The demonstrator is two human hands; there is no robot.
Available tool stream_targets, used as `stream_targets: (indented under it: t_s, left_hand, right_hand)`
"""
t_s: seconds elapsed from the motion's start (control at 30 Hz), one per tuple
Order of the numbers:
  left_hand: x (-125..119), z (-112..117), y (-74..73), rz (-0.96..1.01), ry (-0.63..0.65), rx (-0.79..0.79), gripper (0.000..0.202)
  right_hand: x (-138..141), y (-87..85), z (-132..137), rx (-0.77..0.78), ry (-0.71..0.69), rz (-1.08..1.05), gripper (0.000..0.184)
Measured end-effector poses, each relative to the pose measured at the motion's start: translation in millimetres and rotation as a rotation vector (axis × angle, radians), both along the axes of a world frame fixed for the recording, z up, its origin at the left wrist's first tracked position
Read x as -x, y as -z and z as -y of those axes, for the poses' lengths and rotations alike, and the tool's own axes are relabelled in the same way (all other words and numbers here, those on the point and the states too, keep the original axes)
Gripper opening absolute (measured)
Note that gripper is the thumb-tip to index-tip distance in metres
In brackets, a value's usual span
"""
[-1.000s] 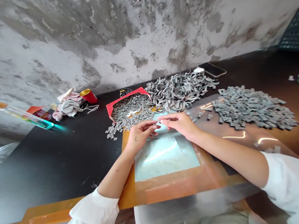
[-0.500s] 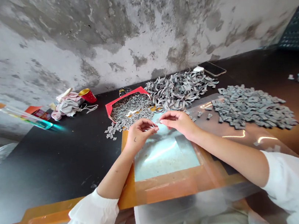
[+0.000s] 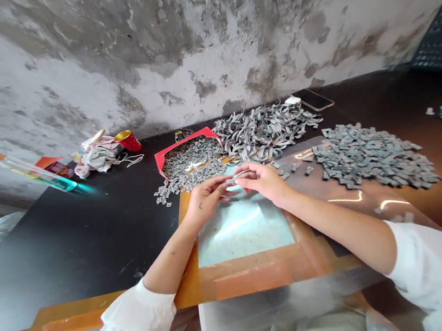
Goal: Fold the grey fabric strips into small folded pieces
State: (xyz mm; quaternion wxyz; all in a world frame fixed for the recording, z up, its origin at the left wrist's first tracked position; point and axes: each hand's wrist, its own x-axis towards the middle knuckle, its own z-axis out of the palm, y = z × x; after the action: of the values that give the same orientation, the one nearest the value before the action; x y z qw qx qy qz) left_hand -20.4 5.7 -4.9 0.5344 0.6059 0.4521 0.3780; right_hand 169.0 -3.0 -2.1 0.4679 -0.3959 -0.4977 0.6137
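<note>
Rough stained grey plaster wall (image 3: 203, 42), matt black surface (image 3: 72, 246), glossy clear plastic sheet (image 3: 376, 215), matt grey cloth strips (image 3: 265, 132), smooth red card tray (image 3: 182, 142), shiny red cup with gold rim (image 3: 129, 141), soft white cloth sleeve (image 3: 437, 272)

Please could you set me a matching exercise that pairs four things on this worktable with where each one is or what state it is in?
Things:
1. Red cup with a gold rim
2. Heap of long grey strips
3. Pile of small grey squares
4. Red-edged tray

Places or states:
A. To the right of the left hand and right hand
B. Beside a crumpled cloth
C. Holding small grey pieces that spill past its edge
D. Next to the tray, towards the wall

Pairs: 1-B, 2-D, 3-A, 4-C.
</note>
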Motion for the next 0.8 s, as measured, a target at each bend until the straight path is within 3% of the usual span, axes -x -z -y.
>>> stream_targets:
  t_s: [0.4,0.6,0.8]
  left_hand:
    - [0.9,1.2,1.2,0.022,-0.021,-0.017,0.036]
    - [3.7,3.1,2.1,-0.125,-0.058,-0.186,0.032]
    - [3.8,8.7,-1.1,-0.238,-0.111,-0.361,0.031]
  right_hand:
    - [-1.4,5.7,-2.2,-0.108,0.027,0.118,0.018]
    - [-2.7,5.4,0.1,-0.268,0.004,0.239,0.015]
    - [-3.2,8.6,-2.1,-0.300,0.056,0.358,0.016]
